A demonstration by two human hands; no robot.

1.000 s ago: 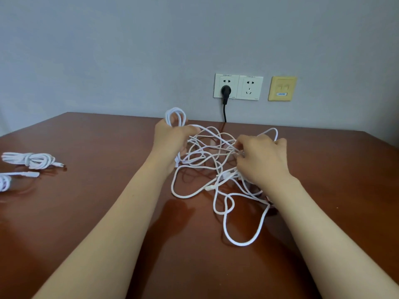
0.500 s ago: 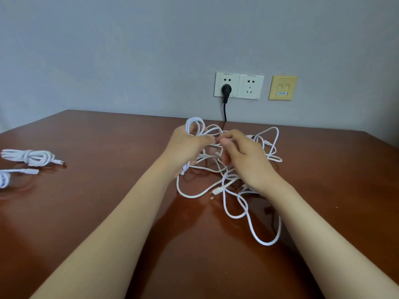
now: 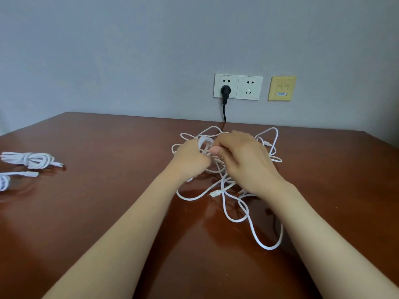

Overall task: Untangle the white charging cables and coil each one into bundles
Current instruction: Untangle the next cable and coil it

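A tangle of white charging cables (image 3: 234,203) lies on the brown table (image 3: 108,212), right of centre. Both hands meet over its far part. My left hand (image 3: 190,158) grips a small coil of white cable (image 3: 204,144) that loops over its fingers. My right hand (image 3: 244,156) is curled beside it and pinches strands of the same tangle, its thumb next to the coil. Loose loops trail toward me, and a connector (image 3: 216,193) lies under my right wrist. The strands beneath the hands are hidden.
Two coiled white cable bundles lie at the table's left: one bundle (image 3: 30,160) farther back, another bundle (image 3: 5,182) at the frame's edge. On the wall behind are a double socket (image 3: 237,86) with a black plug (image 3: 225,91) and a yellow wall plate (image 3: 281,88).
My hands have come together over the tangle. The left hand with its coil moved right and lower, and the right hand moved left to meet it. The cable loops shifted on the table.
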